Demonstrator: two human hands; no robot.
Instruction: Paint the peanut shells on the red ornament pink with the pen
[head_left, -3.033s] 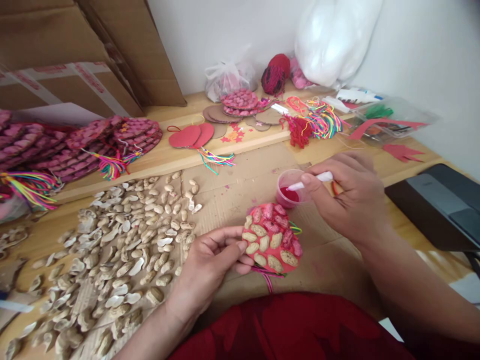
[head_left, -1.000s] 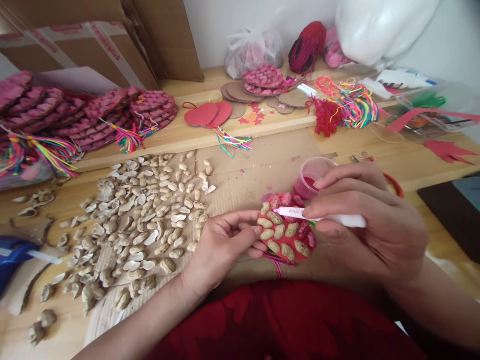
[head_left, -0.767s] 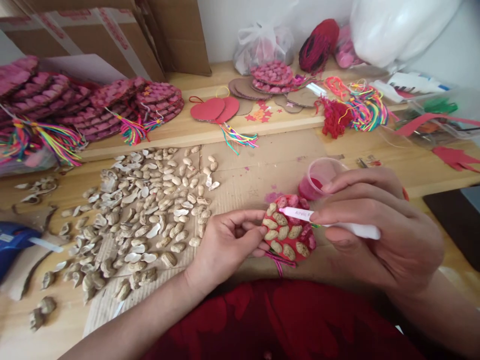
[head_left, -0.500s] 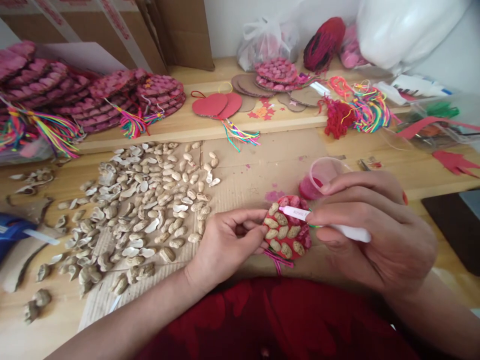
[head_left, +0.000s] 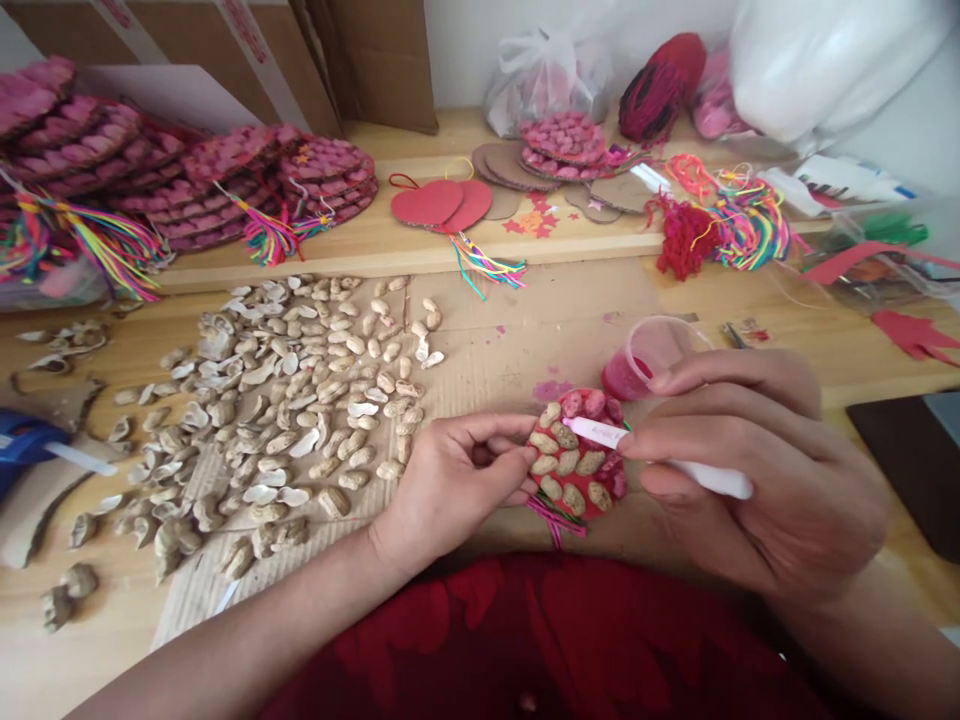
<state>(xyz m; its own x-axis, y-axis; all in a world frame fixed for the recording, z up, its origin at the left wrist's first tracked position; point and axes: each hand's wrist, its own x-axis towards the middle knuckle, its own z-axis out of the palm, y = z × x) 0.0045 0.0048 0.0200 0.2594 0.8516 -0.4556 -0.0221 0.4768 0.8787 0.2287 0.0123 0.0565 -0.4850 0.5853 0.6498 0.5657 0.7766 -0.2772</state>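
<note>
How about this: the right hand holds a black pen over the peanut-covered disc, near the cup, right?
Not black: the head view shows a white pen in the right hand, over the peanut-covered disc, near the cup.

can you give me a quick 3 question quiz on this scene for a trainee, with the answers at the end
1. True or false: the left hand holds the peanut-covered disc by its edge.

2. Multiple choice: what is in the right hand?
a) a ball of yarn
b) a white pen
c) a tassel

3. Fill in the blank: most of the loose peanuts lie on the ____ side of the disc, as the wearer sees it.

Key: 1 true; 2 b; 3 left
</note>
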